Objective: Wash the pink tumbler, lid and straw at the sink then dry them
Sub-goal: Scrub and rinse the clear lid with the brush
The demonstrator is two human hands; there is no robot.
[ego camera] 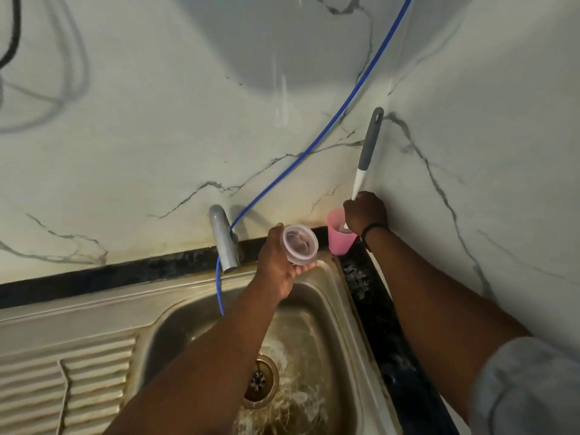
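L hand (277,265) over sink (317,309), fingers curled round clear pinkish tumbler (300,248), held tilted w/ open mouth toward camera. R hand (365,211) at back right corner, gripping brush (367,152) low on its white shaft; grey handle sticks up along marble wall. Brush tip goes into pink cup (339,233) standing on dark worktop (370,293) edge, just beside sink. Black band on R wrist. Grey tap (223,243) left of tumbler, blue hose (314,146) runs down wall into basin. Lid, straw not visible.
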